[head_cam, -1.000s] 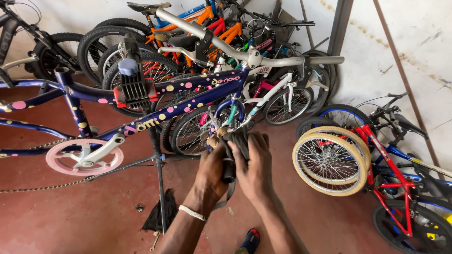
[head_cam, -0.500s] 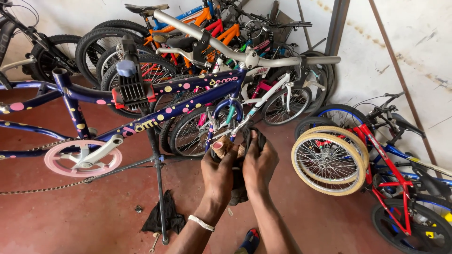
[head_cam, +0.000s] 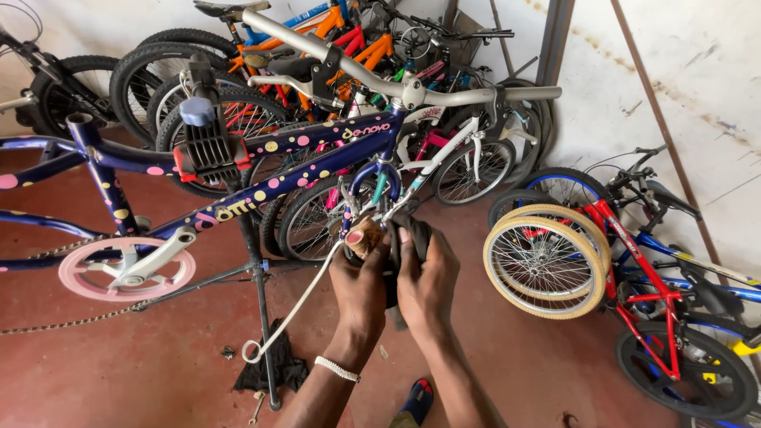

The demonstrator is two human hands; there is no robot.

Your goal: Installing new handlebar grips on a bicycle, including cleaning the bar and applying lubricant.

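Note:
A dark blue bicycle frame (head_cam: pixel 301 170) with pink and yellow dots hangs in a black repair stand clamp (head_cam: pixel 208 150). Its front fork (head_cam: pixel 372 194) points down, with no wheel in it. My left hand (head_cam: pixel 358 281) and my right hand (head_cam: pixel 428 281) are side by side just under the fork ends. Both grip a black rubber piece (head_cam: pixel 406 238) pressed against the fork. My left thumb lies by a brownish fork tip (head_cam: pixel 366 235). A white cable (head_cam: pixel 293 309) hangs from the fork down to a loop near the floor.
The stand's pole (head_cam: pixel 261 333) stands left of my arms, with a dark rag (head_cam: pixel 273 366) at its foot. A pink chainring (head_cam: pixel 127 273) and loose chain hang at left. Cream-tyred wheels (head_cam: pixel 547 257) and a red bicycle (head_cam: pixel 658 301) stand at right. Several bicycles lean against the back wall.
Both hands have risen with the black rubber piece from below the fork up to the fork ends, and the view has drawn closer.

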